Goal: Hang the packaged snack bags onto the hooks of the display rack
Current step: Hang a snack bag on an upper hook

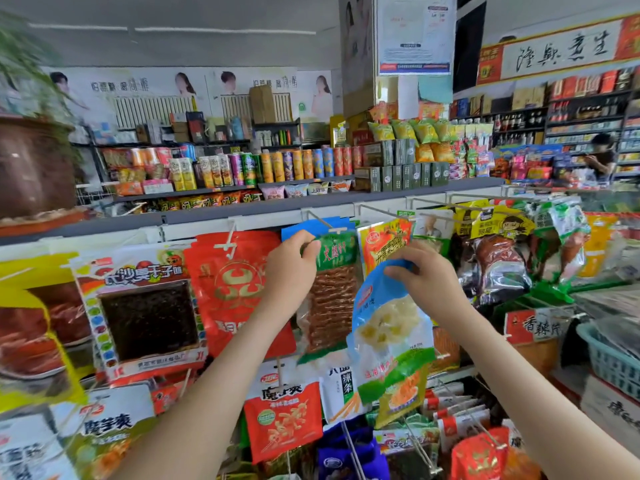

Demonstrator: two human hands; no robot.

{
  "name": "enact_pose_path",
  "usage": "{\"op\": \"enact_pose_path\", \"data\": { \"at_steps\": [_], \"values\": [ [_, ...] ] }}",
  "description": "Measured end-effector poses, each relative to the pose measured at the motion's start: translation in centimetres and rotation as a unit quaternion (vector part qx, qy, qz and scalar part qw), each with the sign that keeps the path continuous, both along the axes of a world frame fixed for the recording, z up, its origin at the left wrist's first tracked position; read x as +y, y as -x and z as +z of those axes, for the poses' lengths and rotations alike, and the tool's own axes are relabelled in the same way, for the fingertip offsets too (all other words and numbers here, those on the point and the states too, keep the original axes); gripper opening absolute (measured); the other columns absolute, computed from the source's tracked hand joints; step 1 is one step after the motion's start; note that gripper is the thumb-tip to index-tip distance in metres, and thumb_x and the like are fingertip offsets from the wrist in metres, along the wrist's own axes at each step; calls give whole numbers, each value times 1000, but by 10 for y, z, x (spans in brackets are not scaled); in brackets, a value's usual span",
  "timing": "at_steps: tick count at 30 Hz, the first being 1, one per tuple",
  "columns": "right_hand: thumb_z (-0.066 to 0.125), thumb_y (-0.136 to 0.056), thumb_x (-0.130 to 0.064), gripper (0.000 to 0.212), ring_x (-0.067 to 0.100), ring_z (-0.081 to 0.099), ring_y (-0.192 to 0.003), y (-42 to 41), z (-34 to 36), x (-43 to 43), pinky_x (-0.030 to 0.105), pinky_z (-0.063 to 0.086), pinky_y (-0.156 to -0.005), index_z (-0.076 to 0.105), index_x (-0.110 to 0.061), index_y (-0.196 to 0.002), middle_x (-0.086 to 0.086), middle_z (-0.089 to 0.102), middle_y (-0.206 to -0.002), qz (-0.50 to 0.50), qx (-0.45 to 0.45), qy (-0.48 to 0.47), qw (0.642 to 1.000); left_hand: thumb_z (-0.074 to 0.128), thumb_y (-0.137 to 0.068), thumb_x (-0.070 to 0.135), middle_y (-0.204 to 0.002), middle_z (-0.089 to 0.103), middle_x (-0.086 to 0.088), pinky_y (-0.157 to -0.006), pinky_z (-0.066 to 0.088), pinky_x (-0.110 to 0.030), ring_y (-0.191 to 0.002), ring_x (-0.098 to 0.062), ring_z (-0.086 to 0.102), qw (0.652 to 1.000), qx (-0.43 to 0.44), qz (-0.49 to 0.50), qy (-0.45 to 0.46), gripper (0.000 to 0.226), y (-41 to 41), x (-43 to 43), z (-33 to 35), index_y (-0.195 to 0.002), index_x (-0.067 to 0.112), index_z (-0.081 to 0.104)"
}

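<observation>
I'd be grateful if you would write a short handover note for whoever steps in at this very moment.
Left hand: grips the top corner of the green-topped bag, which hangs on an upper hook.
Right hand: pinches the top of the blue bag, which dangles in front of the rack, on no hook.
Done: many bags already hang on the hooks.
Left: hang the blue bag, probably with the blue packs behind the green-topped bag.
</observation>
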State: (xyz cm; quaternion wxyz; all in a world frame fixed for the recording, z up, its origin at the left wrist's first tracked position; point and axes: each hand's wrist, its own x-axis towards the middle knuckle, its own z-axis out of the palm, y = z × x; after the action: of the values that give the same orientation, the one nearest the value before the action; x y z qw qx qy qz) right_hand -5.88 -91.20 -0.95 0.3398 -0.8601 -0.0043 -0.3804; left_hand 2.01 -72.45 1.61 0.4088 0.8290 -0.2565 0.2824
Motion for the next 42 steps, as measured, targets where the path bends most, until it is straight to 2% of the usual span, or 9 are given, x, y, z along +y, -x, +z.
{"op": "enact_pose_path", "data": {
  "at_steps": [7, 12, 20, 24, 27, 32, 36, 39, 42],
  "values": [
    [61, -87, -11, 6, 19, 48, -82, 13, 10, -4, 27, 41, -66, 61, -17, -88, -5, 47, -82, -5, -5, -62, 998, 50, -96, 20, -74, 63, 3, -50, 33, -13, -63, -17, 56, 1000, -5, -12, -16, 17, 17, 12, 7, -89, 13, 64],
    [62, -86, -14, 7, 25, 49, -85, 9, 8, -3, 36, 40, -69, 64, -11, -92, 10, 52, -92, -38, 36, -5, 999, 50, -95, 18, -65, 59, 3, -49, 27, -14, -56, -8, 48, 999, -5, 37, -20, 18, 21, 60, -8, -80, 17, 60],
    [58, -89, -19, 15, 25, 50, -74, -30, 18, 37, 31, 33, -56, 63, -5, -84, 7, 54, -81, -50, 72, 23, 996, 52, -94, 19, -78, 64, -1, -60, 33, -10, -76, -18, 56, 996, 71, 14, -44, 19, 20, 134, -22, -78, 21, 61],
    [58, -90, -21, 11, 20, 52, -67, -48, 34, 54, 26, 41, -55, 62, -11, -92, 2, 55, -74, -27, 49, -34, 998, 51, -95, 20, -74, 62, -3, -62, 34, -24, -74, -18, 56, 996, 84, 4, -20, 23, 23, 143, -24, -73, 25, 58],
    [57, -91, -21, 16, 10, 36, -53, -57, 36, 59, 20, 25, -43, 52, -10, -80, -2, 42, -64, -23, 54, -50, 997, 51, -95, 21, -72, 61, -2, -61, 34, -23, -71, -17, 55, 997, 82, 2, -13, 22, 27, 143, -24, -75, 24, 59],
    [55, -92, -18, 24, 19, 38, -59, -63, 36, 56, 26, 24, -49, 61, 4, -83, 6, 45, -65, 16, 62, -102, 993, 52, -94, 23, -80, 67, -1, -61, 36, -16, -78, -20, 60, 996, 85, 20, -8, 17, 26, 136, -25, -83, 19, 64],
    [53, -93, -17, 24, 18, 35, -56, -67, 34, 51, 29, 23, -51, 63, -1, -77, 6, 44, -60, 35, 67, -112, 991, 53, -94, 21, -79, 65, 6, -59, 34, -6, -71, -13, 56, 996, 79, 34, -3, 16, 24, 124, -26, -82, 22, 62],
    [56, -91, -17, 29, 14, 40, -58, -78, 33, 49, 26, 29, -50, 53, -15, -62, -1, 47, -61, 19, 83, -118, 989, 51, -95, 21, -76, 64, 2, -60, 34, -12, -73, -17, 57, 996, 79, 31, 2, 19, 22, 115, -28, -79, 19, 61],
    [58, -90, -18, 23, 18, 43, -61, -91, 36, 50, 28, 31, -52, 57, -11, -68, 5, 53, -66, 3, 101, -113, 988, 51, -95, 21, -81, 64, 2, -60, 34, -23, -77, -17, 56, 996, 88, 21, 21, 18, 18, 106, -30, -81, 18, 62]
  ]
}}
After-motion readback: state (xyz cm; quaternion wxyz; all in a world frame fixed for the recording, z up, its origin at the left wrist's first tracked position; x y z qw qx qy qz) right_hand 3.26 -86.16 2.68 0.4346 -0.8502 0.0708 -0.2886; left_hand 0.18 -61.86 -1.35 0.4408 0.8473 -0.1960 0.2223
